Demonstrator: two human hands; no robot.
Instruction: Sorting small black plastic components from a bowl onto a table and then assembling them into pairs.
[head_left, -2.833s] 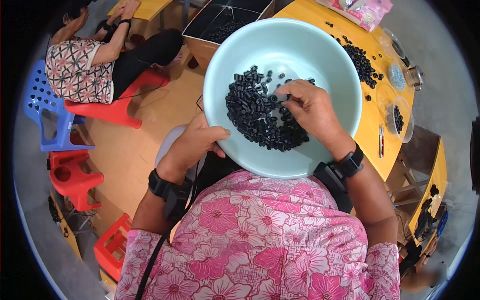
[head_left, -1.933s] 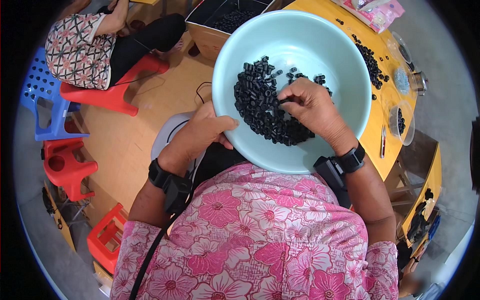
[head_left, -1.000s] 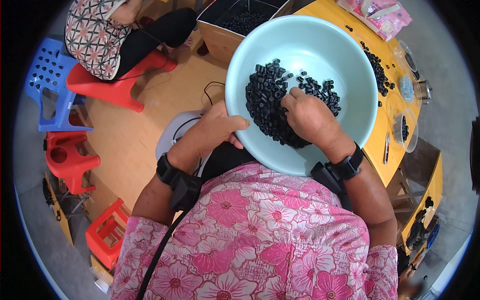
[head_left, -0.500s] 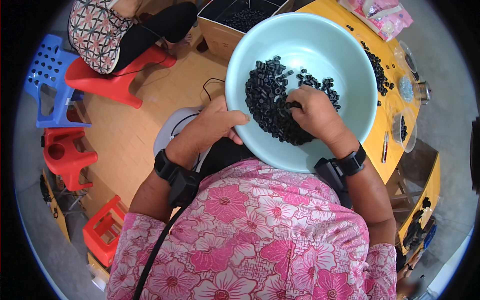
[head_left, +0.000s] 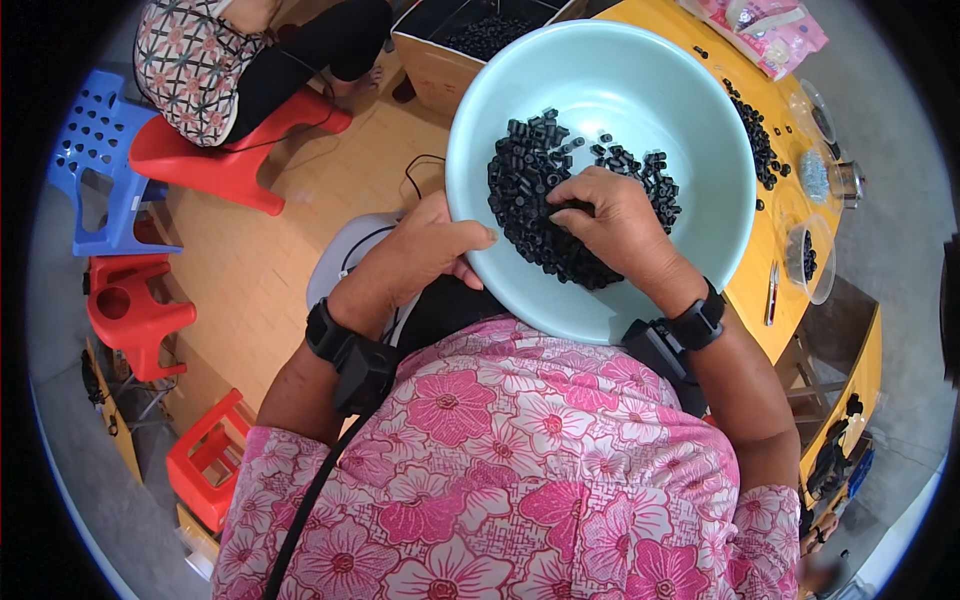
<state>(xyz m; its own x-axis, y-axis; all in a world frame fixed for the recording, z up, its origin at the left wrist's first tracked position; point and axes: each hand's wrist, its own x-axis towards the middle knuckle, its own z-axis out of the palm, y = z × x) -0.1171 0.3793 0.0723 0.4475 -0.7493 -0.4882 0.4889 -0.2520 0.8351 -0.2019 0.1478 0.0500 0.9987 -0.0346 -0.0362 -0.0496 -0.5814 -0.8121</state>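
On our lap, our left hand (head_left: 425,250) grips the basin (head_left: 690,120) rim steady; our right hand (head_left: 610,215) pinches among black beads (head_left: 525,190).

Smooth, faintly glossy pale-green plastic basin (head_left: 690,110), heap of small matt black plastic pieces (head_left: 535,195), yellow smooth-topped table (head_left: 700,30), glossy red plastic stool (head_left: 225,165), perforated blue plastic chair (head_left: 100,150), pink floral cloth blouse (head_left: 520,470), clear plastic tub (head_left: 815,260).

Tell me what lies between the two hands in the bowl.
In the head view, black parts fill the stretch between left hand on the bowl rim and right hand.
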